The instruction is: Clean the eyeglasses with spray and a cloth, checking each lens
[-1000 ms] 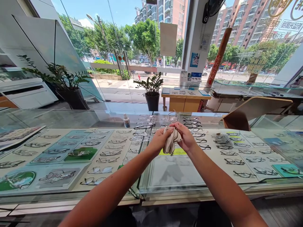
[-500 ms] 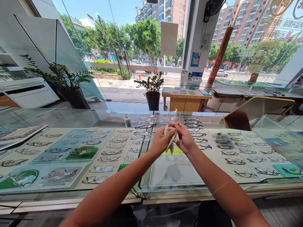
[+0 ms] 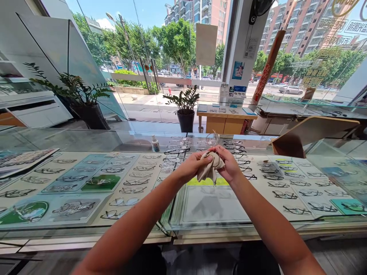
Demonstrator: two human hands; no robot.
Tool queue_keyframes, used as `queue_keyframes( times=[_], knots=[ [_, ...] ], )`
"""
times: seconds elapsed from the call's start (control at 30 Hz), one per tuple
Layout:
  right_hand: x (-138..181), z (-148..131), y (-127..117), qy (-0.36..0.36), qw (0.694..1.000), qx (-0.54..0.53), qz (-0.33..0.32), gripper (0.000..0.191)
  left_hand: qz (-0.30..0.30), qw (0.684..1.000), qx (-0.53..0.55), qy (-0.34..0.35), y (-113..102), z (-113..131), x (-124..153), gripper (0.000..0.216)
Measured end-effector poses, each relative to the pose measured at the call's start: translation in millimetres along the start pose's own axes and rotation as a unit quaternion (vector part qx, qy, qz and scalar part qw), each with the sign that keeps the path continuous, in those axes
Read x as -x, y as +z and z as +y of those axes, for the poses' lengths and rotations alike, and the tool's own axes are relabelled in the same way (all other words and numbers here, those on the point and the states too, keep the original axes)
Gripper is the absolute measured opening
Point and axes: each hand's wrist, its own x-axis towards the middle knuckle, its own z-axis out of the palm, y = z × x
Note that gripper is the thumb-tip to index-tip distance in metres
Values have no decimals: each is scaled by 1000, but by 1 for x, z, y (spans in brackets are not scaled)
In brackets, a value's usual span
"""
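Both your left hand (image 3: 192,166) and your right hand (image 3: 228,163) are closed on a beige cloth (image 3: 209,168), which sits bunched between them above the smooth glass counter (image 3: 213,210). Its soft-looking, creased folds droop in uneven points below your grip. Just beyond your hands shows a thin, round rim (image 3: 212,139); whether you also grip it cannot be told.
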Motion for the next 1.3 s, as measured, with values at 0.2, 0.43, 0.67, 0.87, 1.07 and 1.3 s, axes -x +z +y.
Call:
queue_keyframes(
  times=[0.2,0.43,0.67,0.87,1.07,1.3],
  knots=[
    [0,0,0,-5,1000,14,6,28,-12,1000,-3,3,0,1,1,49],
    [2,-1,3,8,1000,1,8,31,24,997,-61,33,5,-9,2,49],
    [4,7,8,-6,1000,10,6,32,80,995,-19,49,16,-13,1,54],
    [7,6,14,-36,999,33,-10,29,136,984,-8,113,23,-14,-1,52],
    [5,4,10,-41,998,47,-3,31,138,984,-31,110,22,-17,-2,57],
    [4,4,7,-25,998,50,14,34,122,987,-36,102,20,-19,-1,60]
  ],
)
